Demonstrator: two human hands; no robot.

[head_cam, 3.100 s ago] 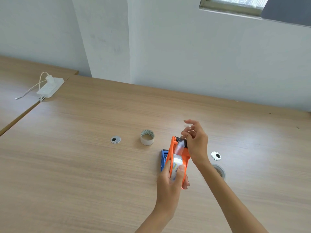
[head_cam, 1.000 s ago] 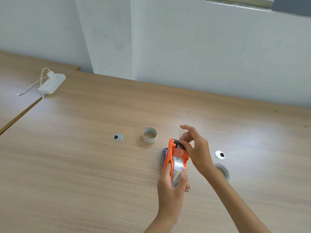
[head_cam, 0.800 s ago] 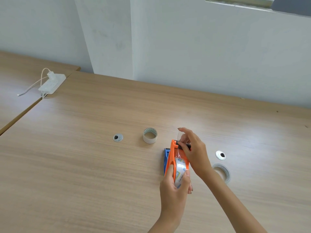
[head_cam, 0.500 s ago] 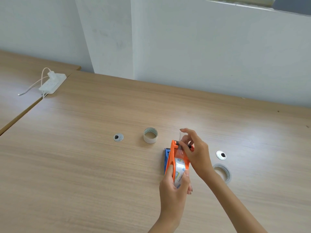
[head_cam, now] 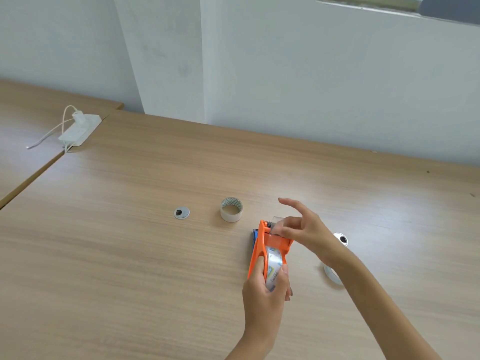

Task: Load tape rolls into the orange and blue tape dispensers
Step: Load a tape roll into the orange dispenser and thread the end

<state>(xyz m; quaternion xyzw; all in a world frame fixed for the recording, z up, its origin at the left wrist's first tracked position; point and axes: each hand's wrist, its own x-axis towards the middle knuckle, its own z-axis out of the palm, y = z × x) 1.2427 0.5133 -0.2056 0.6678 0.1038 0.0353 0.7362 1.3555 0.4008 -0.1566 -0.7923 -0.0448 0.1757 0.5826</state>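
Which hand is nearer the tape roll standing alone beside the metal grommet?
Right. The right hand sits at the orange dispenser head, just right of the tape roll; the left hand grips the dispenser's handle end, nearer the camera.

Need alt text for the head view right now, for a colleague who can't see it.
Left hand holds an orange tape dispenser loaded with a clear roll, while the right hand presses the tape end at its cutter. A blue dispenser peeks out behind it; a spare tape roll stands on the wooden table.
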